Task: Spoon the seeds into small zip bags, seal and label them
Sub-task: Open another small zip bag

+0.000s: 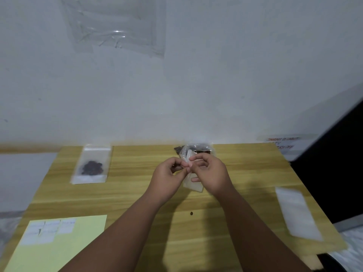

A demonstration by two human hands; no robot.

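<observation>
I held a small zip bag (193, 183) up above the middle of the tabletop (137, 193), clear of the wood. My left hand (169, 173) and right hand (211, 173) met at its top edge, and the thumb and fingertips of each pinched the strip there. The other fingers of both hands were loosely curled.

I judged this to be the opening step: working the two lips of the zip apart so the bag could take seeds. The next move would call for a firm pinch on each lip and a gentle pull outward. After that, one hand would have to keep the mouth open while the other went for the seeds. No spoon showed anywhere.

The bag looked thin, clear and flat. Its lower half hung limp below my right palm, and I could make out no dark seeds in it, though the view was blurred.

Just behind it lay the crumpled plastic bag of dark seeds (198, 150). A filled zip bag (91, 165) lay far left, a yellow label sheet (59, 242) near left, and empty bags (298, 213) right.
</observation>
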